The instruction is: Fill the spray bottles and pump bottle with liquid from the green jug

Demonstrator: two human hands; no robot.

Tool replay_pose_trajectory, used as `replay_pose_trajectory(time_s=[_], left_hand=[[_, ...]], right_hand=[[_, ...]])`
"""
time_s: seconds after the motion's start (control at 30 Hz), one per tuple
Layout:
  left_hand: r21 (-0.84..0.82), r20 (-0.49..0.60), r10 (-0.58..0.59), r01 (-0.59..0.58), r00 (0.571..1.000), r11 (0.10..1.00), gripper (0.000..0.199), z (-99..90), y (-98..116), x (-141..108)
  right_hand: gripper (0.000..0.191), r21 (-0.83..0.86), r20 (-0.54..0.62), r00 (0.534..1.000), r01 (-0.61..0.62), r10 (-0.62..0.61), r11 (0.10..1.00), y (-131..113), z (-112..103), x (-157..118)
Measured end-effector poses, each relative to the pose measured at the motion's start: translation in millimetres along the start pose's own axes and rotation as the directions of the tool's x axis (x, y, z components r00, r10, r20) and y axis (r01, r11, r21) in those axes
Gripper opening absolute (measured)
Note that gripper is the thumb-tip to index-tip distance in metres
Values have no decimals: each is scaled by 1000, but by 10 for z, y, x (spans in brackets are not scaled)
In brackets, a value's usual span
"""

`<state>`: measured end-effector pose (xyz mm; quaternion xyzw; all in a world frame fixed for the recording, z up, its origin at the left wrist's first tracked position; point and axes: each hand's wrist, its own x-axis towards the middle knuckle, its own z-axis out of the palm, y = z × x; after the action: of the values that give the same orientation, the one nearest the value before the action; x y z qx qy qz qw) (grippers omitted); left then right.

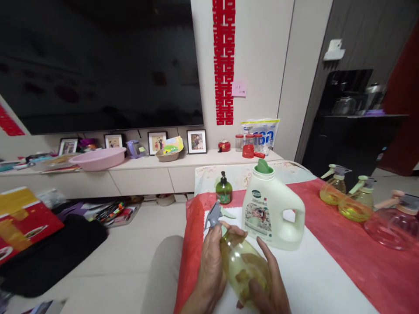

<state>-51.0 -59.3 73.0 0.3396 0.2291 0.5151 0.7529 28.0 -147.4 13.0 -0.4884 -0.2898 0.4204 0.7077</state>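
Observation:
Between my two hands a see-through yellow-green spray bottle (pixel 240 257) is held tilted, its grey trigger head (pixel 214 214) pointing up and to the left. My left hand (pixel 212 257) is closed around the neck, just under the head. Around the wide lower body, my right hand (pixel 270 279) has its fingers wrapped. Just beyond them stands a large pale green detergent jug (pixel 273 209) with a green spout (pixel 262 166) in its open mouth. Left of the jug is a small green pump bottle (pixel 224 190).
Several spray bottles stand on the red cloth (pixel 337 244) at the right, among them a pink one (pixel 394 224). A white sheet (pixel 314 279) lies under the jug. Behind, a low cabinet holds a pink basin (pixel 98 158), photo frames and red-lidded jars.

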Motion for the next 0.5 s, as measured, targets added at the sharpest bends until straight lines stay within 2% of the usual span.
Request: replay_pose_trajectory(time_s=[0.03, 0.1, 0.13, 0.17, 0.2, 0.27, 0.33, 0.37, 0.43, 0.5], left_hand=[[10, 53, -2, 1, 999, 1000, 33, 8, 16, -18], [49, 158, -8, 0, 987, 999, 34, 23, 51, -40], [65, 198, -8, -5, 980, 998, 34, 29, 65, -41], [71, 223, -7, -9, 975, 997, 35, 33, 73, -35], [55, 221, 0, -13, 975, 998, 35, 35, 74, -21], [-32, 147, 10, -5, 989, 999, 32, 32, 58, 21], [-137, 29, -17, 21, 999, 990, 30, 18, 30, 73], [-172, -15, -38, 34, 999, 984, 30, 7, 18, 96], [-196, -56, -71, 59, 996, 979, 31, -17, 7, 129], [-203, -42, -96, 86, 994, 975, 30, -36, 19, 136]], right_hand=[[106, 135, 90, 985, -156, 145, 978, -79, 19, -11], [92, 316, 291, 887, -442, 358, 839, -196, 28, -15], [89, 345, 378, 829, -540, 412, 768, -230, 25, -14], [89, 354, 424, 792, -591, 439, 725, -250, 23, -13], [92, 365, 427, 790, -596, 441, 715, -257, 25, -15], [102, 383, 335, 847, -522, 412, 762, -247, 48, -25], [120, 355, 188, 933, -355, 306, 865, -222, 87, -43], [130, 298, 141, 962, -266, 234, 917, -209, 104, -54], [131, 115, 83, 994, -74, 65, 991, -191, 123, -76], [122, -55, 21, 997, 77, -76, 996, -193, 123, -89]])
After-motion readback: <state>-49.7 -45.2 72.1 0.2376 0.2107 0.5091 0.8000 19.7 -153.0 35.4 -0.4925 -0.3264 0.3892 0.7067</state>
